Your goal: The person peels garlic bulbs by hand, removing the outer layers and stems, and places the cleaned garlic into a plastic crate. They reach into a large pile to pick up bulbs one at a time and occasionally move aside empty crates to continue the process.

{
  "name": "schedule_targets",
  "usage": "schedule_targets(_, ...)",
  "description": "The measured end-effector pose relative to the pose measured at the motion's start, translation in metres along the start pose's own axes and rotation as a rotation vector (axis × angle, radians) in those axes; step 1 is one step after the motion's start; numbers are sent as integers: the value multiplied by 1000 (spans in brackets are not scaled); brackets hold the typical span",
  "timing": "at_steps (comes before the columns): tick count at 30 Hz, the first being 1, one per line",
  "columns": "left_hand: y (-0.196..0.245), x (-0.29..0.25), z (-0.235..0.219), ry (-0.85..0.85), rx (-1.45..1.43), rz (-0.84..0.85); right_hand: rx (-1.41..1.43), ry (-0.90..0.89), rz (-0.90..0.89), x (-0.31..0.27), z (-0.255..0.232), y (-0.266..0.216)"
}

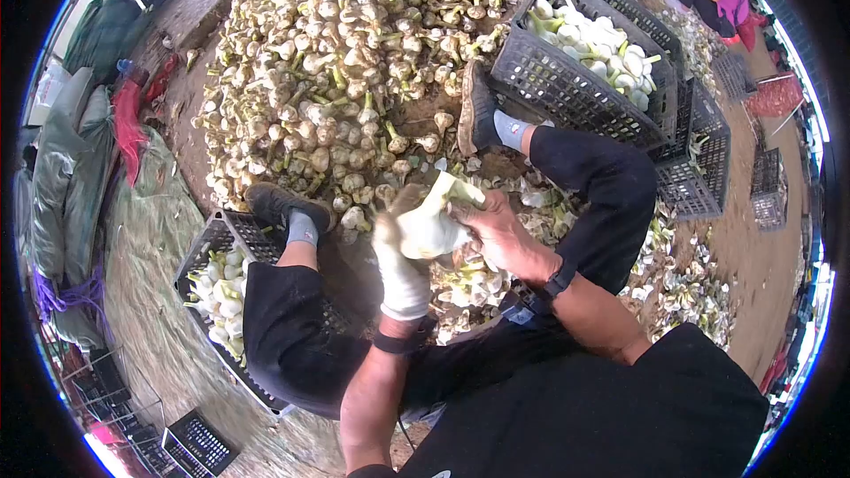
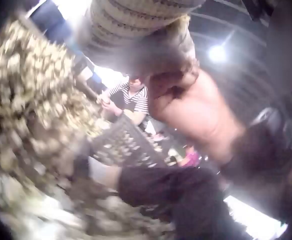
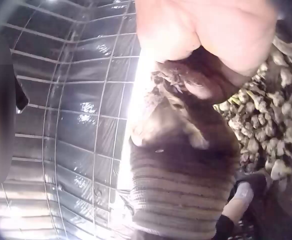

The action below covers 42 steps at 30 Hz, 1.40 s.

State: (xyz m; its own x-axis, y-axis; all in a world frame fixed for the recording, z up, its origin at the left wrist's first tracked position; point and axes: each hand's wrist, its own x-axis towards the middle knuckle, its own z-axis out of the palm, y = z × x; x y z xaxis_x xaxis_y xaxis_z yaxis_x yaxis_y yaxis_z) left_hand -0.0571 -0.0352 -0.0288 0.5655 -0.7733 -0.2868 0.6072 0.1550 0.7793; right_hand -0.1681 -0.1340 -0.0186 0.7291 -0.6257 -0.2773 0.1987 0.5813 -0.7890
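Note:
A pale garlic bulb (image 1: 431, 230) with a short green-white stem is held between both hands above the person's lap. My left hand (image 1: 400, 270), in a whitish knit glove, grips the bulb from its left side; its fingers are blurred. My bare right hand (image 1: 509, 235) pinches the bulb at the right, thumb near the base of the stem. In the left wrist view the gloved left hand (image 2: 131, 30) and the right hand (image 2: 201, 107) meet at the bulb. The right wrist view has the right hand (image 3: 211, 35) close over the ribbed glove (image 3: 181, 175).
A big heap of untrimmed garlic (image 1: 310, 71) lies in front of the feet. Black crates of trimmed white garlic stand at right (image 1: 575, 93) and by the left leg (image 1: 199, 288). Peelings (image 1: 691, 301) litter the ground. Another person in stripes (image 2: 131, 97) sits beyond the crate.

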Motion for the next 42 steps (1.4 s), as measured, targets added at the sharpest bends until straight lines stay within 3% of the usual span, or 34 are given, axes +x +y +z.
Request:
schedule_targets(1, 11, 2, -2, -99, -318, -272, -2, -2, -2, -2, -5, 3)
schedule_targets(2, 21, 2, 12, 151, -343, -449, -35, -40, 42, -4, -11, 3)
schedule_targets(4, 15, 9, 6, 113, -270, -428, -146, -116, 71, -5, -8, -5)
schedule_targets(7, 11, 7, 1, -48, -249, -440, -288, -73, 43, -7, 2, -9)
schedule_targets(9, 10, 1, 9, 35, 121, -105, -227, -66, 27, -2, -12, 4)
schedule_targets(10, -9, 6, -5, 45, 209, 42, -44, -79, 26, 1, -17, 6)
schedule_targets(11, -8, -2, -8, -84, 300, 98, 141, -90, 27, 2, -20, 8)
schedule_targets(12, -9, -3, -7, -122, 352, 142, 479, -352, 95, 2, -28, 5)
schedule_targets(13, -7, -7, -4, -159, 404, 183, 484, -349, 96, -1, -25, 4)
schedule_targets(14, 3, -8, -3, -235, 9, -113, 298, -210, 85, -6, -19, 2)
schedule_targets(15, 6, -4, 3, -147, -392, -333, 110, -72, 74, -10, -13, 0)
schedule_targets(17, 8, -4, 5, -38, -500, -407, 155, -40, 22, -8, -9, 3)
schedule_targets(19, 5, 4, -3, -235, -71, -306, 74, -15, -29, -2, -16, 7)
schedule_targets(20, -3, 4, 1, -93, 62, -200, -61, 21, -106, -1, -15, 7)
schedule_targets(21, -6, 2, -1, -73, 202, -67, -63, 22, -107, -2, -13, 7)
schedule_targets(23, -7, -4, -6, -157, 223, -15, -353, 53, -335, -7, -1, 0)
schedule_targets(24, -14, -3, 0, -117, 139, 42, -464, 69, -197, -12, -2, -5)
schedule_targets(25, -13, -3, 4, -127, 248, 90, -738, 90, -593, -3, 3, 4)
schedule_targets(27, -20, 2, 2, -117, 169, 98, -930, 57, -754, -4, 6, 8)
schedule_targets(29, -10, 12, 0, 50, 327, -11, -994, 83, -774, 1, 1, 24)
schedule_targets(30, -19, 15, -1, 139, 202, 56, -1059, 107, -790, 3, -3, 33)
schedule_targets(31, -17, 14, -1, 149, 201, 56, -1058, 97, -785, 2, 0, 31)
schedule_targets(33, -8, 12, -2, 209, -148, 39, -307, 356, -162, 1, 1, 19)
schedule_targets(35, 13, 3, -10, 54, -180, 133, -480, 463, -324, 23, -77, 56)
schedule_targets(37, 30, -3, -3, -8, -201, 186, -1137, 335, 178, 19, -107, 45)
schedule_targets(38, 33, -2, -1, -5, -136, 201, -1446, 86, 151, 10, -115, 48)
schedule_targets(42, 27, 2, -7, -43, -56, 140, -1683, -126, 1, -23, -81, 30)
